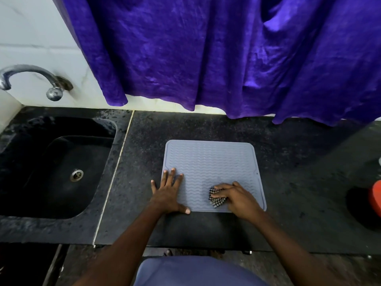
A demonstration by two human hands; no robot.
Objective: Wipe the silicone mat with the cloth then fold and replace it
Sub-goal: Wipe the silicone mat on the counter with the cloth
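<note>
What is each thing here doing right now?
silicone mat: flat, unfolded.
cloth: bunched up, on the mat.
left hand: flat, fingers spread, pressing the mat's left edge.
right hand: grips the cloth.
tap: no water seen running.
curtain: hanging down.

Left hand point(169, 195) is lying flat, fingers spreading toward 12 o'clock; right hand point(237, 198) is gripping the cloth point(216, 200), fingers pointing toward 10 o'clock

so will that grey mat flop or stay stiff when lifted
Probably floppy: the silicone mat looks thin and lies flat on the countertop. Perhaps slippery: the left hand pins it while the right hand presses the checked cloth on it.
</note>
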